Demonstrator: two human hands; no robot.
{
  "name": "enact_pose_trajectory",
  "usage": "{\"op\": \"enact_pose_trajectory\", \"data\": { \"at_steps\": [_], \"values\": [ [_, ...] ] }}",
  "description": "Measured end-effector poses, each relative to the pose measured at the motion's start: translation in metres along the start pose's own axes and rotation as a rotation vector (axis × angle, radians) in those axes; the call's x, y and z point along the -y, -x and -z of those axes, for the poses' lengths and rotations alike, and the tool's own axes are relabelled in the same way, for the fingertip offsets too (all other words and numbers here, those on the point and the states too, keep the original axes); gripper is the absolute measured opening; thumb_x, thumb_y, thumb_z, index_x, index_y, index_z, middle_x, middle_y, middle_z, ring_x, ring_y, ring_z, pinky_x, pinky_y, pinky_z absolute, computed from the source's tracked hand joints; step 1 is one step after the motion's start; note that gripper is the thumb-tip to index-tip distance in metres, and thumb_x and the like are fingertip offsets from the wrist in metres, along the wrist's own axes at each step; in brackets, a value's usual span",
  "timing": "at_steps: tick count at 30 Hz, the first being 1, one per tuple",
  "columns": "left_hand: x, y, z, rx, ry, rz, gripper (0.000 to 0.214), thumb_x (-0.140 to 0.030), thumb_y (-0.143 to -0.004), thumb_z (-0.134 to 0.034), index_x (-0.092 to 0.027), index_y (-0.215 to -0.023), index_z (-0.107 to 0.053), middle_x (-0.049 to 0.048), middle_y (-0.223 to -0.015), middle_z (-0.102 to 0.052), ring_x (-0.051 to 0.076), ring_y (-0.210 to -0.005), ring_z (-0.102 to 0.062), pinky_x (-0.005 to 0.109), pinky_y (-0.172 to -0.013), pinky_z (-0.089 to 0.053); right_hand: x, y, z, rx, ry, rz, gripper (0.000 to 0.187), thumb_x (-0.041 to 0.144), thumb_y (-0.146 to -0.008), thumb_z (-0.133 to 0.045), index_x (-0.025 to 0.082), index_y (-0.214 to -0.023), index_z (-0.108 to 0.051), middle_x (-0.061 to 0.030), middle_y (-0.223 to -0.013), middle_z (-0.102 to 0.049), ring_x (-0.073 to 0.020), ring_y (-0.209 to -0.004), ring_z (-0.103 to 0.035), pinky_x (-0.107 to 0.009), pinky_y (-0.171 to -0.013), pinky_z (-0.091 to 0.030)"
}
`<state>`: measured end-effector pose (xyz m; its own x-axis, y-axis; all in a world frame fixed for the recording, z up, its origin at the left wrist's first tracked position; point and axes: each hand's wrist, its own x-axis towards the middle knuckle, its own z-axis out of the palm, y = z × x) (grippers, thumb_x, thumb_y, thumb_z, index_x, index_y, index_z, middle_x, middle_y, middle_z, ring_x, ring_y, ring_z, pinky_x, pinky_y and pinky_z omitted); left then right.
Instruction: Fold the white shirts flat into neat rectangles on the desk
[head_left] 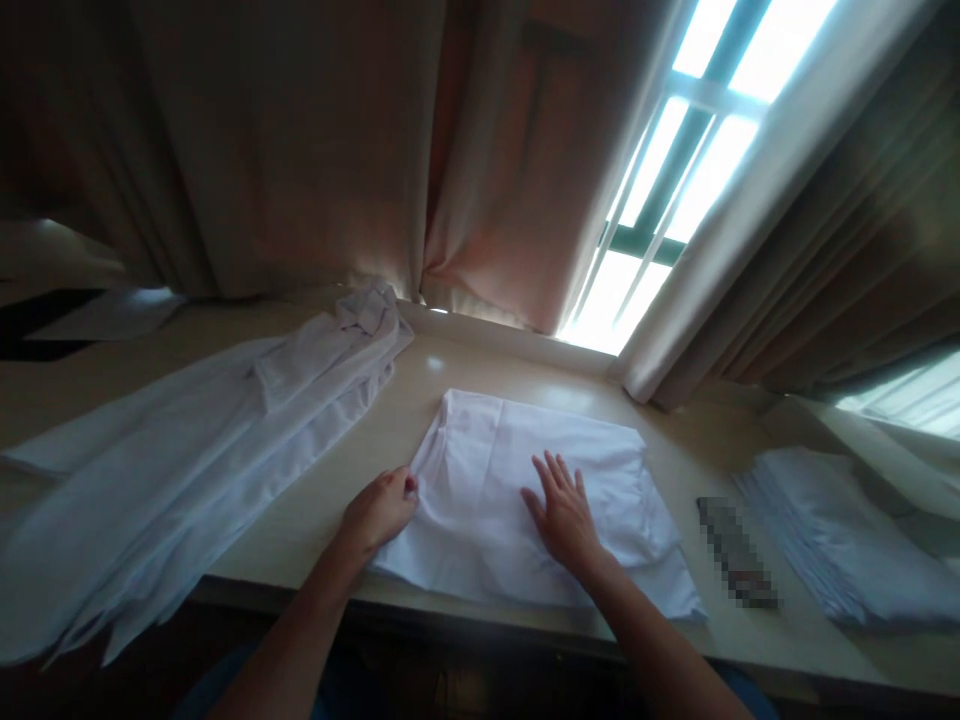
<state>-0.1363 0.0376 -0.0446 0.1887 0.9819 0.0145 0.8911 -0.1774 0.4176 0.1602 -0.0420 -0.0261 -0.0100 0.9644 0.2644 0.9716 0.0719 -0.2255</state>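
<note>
In front of me a white garment [480, 480], folded into a rough rectangle, lies on the pale table [300, 510]. At its left edge my left hand [381, 510] is closed, pinching the cloth between thumb and fingers. My right hand [564, 510] rests flat on the right half of the cloth, fingers spread. Loose layers with wrinkles show along the garment's right side. The exact kind of garment cannot be made out.
Long white garments [247, 430] lie in a heap on the left, hanging over the front edge. At right stands a stack of folded white cloth [847, 530], beside a pixelated dark object [739, 555]. Curtains [337, 150] and a bright window [675, 170] rise behind the table.
</note>
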Motion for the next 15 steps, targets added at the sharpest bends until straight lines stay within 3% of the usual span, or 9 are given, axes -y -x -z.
{"op": "enact_pose_trajectory", "data": {
  "at_steps": [3, 6, 10, 15],
  "values": [
    [-0.017, -0.012, 0.004, -0.183, -0.034, 0.006, 0.016, -0.03, -0.079, -0.05, -0.02, -0.086, -0.06, 0.0069, -0.087, -0.067, 0.02, -0.084, -0.063, 0.028, -0.074, -0.045, -0.049, 0.032, 0.003, 0.064, 0.085, -0.167, 0.058, 0.051, -0.095, -0.03, 0.019, -0.143, -0.036, -0.0099, -0.151, -0.026, -0.0261, -0.141, -0.016, -0.051, -0.112, -0.014],
    [-0.04, -0.044, 0.008, -0.315, 0.015, 0.004, 0.023, -0.034, -0.081, -0.051, -0.018, -0.092, -0.063, 0.0075, -0.093, -0.069, 0.02, -0.089, -0.063, 0.027, -0.078, -0.045, -0.069, 0.048, -0.002, 0.068, 0.094, -0.223, 0.058, 0.05, -0.095, -0.027, 0.018, -0.143, -0.036, -0.01, -0.151, -0.027, -0.0242, -0.141, -0.016, -0.048, -0.113, -0.011],
    [-0.056, -0.108, 0.007, -0.282, 0.042, 0.072, 0.028, -0.028, -0.078, -0.054, -0.016, -0.1, -0.065, 0.0091, -0.101, -0.07, 0.021, -0.095, -0.063, 0.025, -0.08, -0.045, -0.064, 0.05, -0.002, 0.036, 0.073, -0.235, 0.056, 0.048, -0.095, -0.029, 0.019, -0.142, -0.038, -0.0097, -0.15, -0.029, -0.0233, -0.141, -0.018, -0.047, -0.113, -0.007],
    [-0.053, -0.165, -0.002, -0.225, 0.012, 0.147, 0.03, -0.03, -0.077, -0.057, -0.013, -0.098, -0.068, 0.0149, -0.101, -0.069, 0.027, -0.095, -0.063, 0.031, -0.076, -0.046, -0.063, 0.047, 0.003, 0.013, 0.046, -0.233, 0.053, 0.046, -0.094, -0.034, 0.02, -0.139, -0.041, -0.0093, -0.148, -0.034, -0.0239, -0.14, -0.021, -0.048, -0.113, -0.008]
  ]
}}
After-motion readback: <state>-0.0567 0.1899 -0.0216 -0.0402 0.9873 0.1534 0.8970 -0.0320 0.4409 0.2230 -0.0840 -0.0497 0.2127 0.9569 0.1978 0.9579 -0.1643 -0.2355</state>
